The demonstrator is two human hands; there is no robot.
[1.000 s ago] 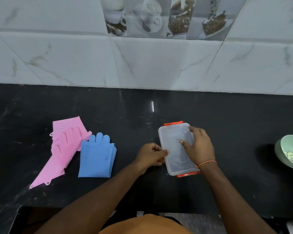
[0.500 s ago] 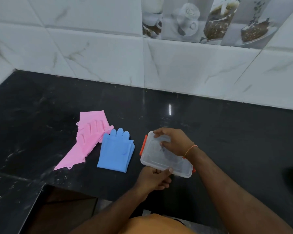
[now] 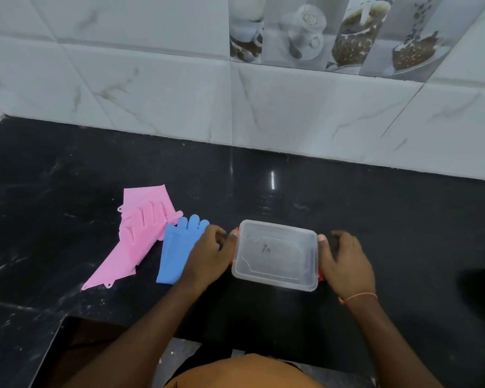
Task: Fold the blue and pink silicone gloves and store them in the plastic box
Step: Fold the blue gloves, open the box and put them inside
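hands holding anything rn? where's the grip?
Both grip the plastic box: left hand at its left short end, right hand at its right end.

On the desk [image 3: 67, 191], the box [image 3: 276, 254] sits between the left hand [image 3: 207, 254] and right hand [image 3: 345, 261]. Two gloves [image 3: 140, 236] lie left of it, the nearer glove [image 3: 174, 253] partly under the left hand.

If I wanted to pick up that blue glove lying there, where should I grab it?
Probably the cuff end of the blue glove, coming from the counter's front edge. It lies flat with its finger tips pointing at the wall, the pink glove crowds its far left corner, and the left hand covers its right side, so the near edge is freest.
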